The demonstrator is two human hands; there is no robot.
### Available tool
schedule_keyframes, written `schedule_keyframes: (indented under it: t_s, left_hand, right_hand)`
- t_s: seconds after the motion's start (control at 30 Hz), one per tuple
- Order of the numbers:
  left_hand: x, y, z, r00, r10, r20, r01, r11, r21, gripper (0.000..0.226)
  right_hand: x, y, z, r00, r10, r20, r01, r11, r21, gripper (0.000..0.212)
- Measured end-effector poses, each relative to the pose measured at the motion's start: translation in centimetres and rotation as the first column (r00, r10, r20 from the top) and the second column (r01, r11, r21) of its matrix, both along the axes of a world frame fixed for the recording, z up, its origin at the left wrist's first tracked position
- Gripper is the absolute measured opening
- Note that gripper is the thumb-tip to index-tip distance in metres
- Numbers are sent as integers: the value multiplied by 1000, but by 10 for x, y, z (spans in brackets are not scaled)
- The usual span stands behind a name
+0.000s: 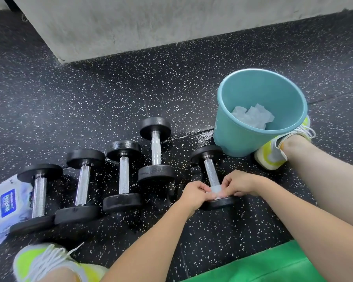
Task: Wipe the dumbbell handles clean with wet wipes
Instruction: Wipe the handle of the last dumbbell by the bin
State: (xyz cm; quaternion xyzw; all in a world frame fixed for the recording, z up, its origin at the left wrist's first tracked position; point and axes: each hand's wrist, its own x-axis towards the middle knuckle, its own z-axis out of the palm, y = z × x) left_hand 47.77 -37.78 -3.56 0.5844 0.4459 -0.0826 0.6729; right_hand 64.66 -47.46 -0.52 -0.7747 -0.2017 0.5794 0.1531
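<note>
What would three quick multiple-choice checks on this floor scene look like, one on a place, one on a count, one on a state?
1. Where does the wipes pack lie?
A. Inside the bucket
B. At the far left, beside the leftmost dumbbell
C. Beside the right shoe

2. How many dumbbells are on the floor?
A. Three
B. Five
C. Seven

3. What is happening at the dumbbell nearest the bucket?
A. It lies untouched
B. One hand lifts it off the floor
C. Both hands hold a wet wipe on its handle

Answers:
1 B: the pack sits at the picture's left edge.
2 B: four lie in a row, plus one apart.
3 C: the left hand and right hand pinch the wet wipe around the handle of the rightmost dumbbell.
</note>
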Motion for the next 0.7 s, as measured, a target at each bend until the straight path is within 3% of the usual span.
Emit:
schedule_keyframes:
  t_s: [0.3, 0.7]
  left_hand:
    - [11, 2, -5, 978, 204, 46, -207, 975, 82, 20]
    - [41, 30, -9, 877, 481, 10, -480, 877, -21, 23]
  right_hand:
    - [5, 3, -8, 989, -149, -13, 150, 976, 159, 21]
    - [1, 37, -23, 905, -395, 158, 315, 872, 375, 30]
